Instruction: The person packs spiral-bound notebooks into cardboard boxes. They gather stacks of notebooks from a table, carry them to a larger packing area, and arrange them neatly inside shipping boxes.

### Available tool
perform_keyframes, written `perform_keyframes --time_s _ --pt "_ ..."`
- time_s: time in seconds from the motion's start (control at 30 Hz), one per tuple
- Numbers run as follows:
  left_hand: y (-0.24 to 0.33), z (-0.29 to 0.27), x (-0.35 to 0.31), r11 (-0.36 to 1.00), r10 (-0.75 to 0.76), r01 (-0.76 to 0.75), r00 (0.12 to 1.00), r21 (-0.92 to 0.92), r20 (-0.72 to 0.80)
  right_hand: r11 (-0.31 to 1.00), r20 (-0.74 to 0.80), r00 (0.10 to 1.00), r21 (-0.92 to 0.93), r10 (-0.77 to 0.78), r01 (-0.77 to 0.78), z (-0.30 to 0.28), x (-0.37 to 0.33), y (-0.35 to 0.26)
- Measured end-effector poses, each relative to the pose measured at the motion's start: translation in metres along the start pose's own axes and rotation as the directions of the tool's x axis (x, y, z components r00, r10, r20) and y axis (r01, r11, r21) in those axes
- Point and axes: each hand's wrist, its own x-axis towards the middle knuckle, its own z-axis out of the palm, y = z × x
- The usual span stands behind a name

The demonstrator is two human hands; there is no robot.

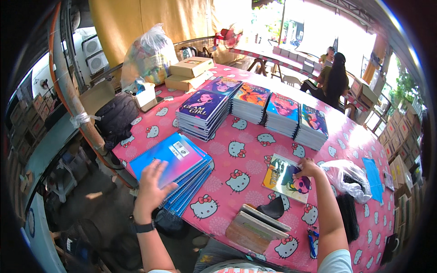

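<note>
My left hand (154, 184), fingers spread, is over the near edge of a stack of spiral notebooks (170, 157) with blue and pink back covers; whether it touches them I cannot tell. A white label lies on the top one. On the right, my right hand (310, 168) has its fingers bent at the upper right edge of a single notebook (287, 178) with a colourful illustrated cover, which lies flat. Farther back, several piles of notebooks (249, 95) stand in a row, beside a dark purple-covered pile (202, 105).
A pink patterned cloth (236, 182) covers the table. Close to me are wooden blocks (257, 230), blue-handled pliers (312, 243) and black binding coils (348, 217). A plastic bag (350, 179) lies right; cardboard boxes (191, 67) and a filled bag (150, 59) stand behind. Another person (334, 84) sits far off.
</note>
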Motion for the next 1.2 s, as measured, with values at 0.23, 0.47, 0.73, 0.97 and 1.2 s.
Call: perform_keyframes --time_s 0.23,0.47,0.73,0.97,1.2 --pt "0.029 0.007 -0.008 0.997 0.008 -0.013 0.998 0.081 0.062 0.992 0.116 0.993 -0.115 -0.038 0.052 -0.008 0.014 -0.014" --pt "0.082 0.024 0.0 0.958 0.049 -0.119 0.964 -0.26 -0.262 0.929 0.182 0.977 0.33 0.114 -0.17 -0.021 -0.016 -0.048" --pt "0.107 0.156 0.035 0.681 0.374 -0.156 0.914 -0.716 0.157 0.948 0.227 0.968 0.269 0.11 -0.171 -0.008 -0.033 -0.043" --pt "0.127 0.133 0.027 0.697 0.341 -0.147 0.929 -0.702 0.144 0.853 -0.256 0.964 0.484 -0.074 0.194 -0.022 -0.079 -0.063" --pt "0.177 0.069 -0.007 0.732 0.676 -0.296 0.429 -0.613 0.599 0.424 -0.703 0.692 0.684 0.164 0.594 -0.08 -0.19 -0.086"
